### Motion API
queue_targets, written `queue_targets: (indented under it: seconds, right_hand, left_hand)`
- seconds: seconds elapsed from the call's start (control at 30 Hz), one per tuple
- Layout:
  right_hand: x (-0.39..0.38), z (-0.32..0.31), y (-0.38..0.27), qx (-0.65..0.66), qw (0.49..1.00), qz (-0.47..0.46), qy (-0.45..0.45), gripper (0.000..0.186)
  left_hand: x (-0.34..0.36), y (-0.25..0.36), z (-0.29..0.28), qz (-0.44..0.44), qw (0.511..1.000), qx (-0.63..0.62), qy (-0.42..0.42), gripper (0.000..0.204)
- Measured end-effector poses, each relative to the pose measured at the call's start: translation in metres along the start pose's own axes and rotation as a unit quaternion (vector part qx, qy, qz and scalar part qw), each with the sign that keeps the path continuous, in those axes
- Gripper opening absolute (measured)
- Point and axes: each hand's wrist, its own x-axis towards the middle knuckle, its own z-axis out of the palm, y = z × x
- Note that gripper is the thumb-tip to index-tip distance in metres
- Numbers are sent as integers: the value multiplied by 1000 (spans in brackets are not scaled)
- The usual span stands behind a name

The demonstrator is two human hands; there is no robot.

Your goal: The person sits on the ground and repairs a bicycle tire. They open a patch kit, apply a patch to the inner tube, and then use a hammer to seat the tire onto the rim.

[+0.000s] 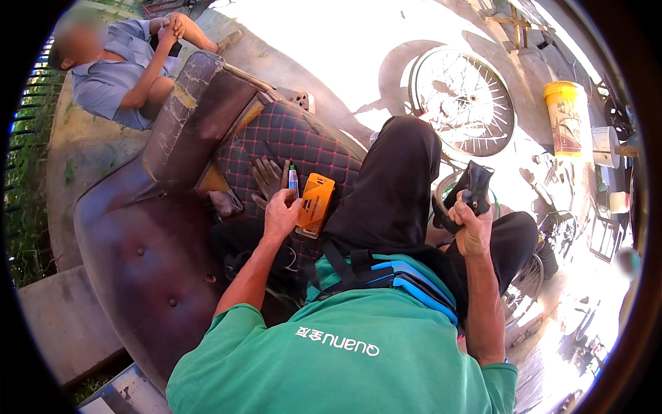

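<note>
Glue tube (293,181) pinched upright in left hand (281,214), just beside orange card (315,200) on quilted seat cushion (289,141). Black inner tube (469,193) clamped in right hand (472,231), raised over knee. Judged mid-patching; next move calls for steady tube and measured squeeze. Outdoors, sunlit concrete, spoked wheel (463,103), yellow bucket (567,117), seated person (117,69) nearby.

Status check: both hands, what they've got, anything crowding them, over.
Left hand gripping small glue tube beside orange box. Right hand holding black rubber tube. Worn glove lies against the glue tube.
</note>
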Motion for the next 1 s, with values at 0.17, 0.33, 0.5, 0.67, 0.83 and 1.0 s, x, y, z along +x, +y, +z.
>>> queue_targets:
  seconds: [0.17,0.33,0.5,0.67,0.83,1.0]
  right_hand:
    - [-4,25,-12,45,998,23,-45,33]
    - [-7,42,-13,29,994,26,-103,32]
    - [-2,55,-16,6,993,60,-98,36]
    - [13,76,-21,-60,990,83,-95,53]
    - [25,82,-22,-237,959,96,-126,69]
    - [13,62,-11,-264,960,78,-44,62]
  left_hand:
    - [-30,-1,21,5,984,178,16,61]
    - [-30,-6,27,-15,995,90,-39,57]
    - [-13,12,-7,-139,935,-255,-204,47]
    - [4,100,-38,-35,853,-358,-379,57]
    - [28,160,-18,132,845,-152,-495,59]
    - [26,140,12,102,907,-261,-313,36]
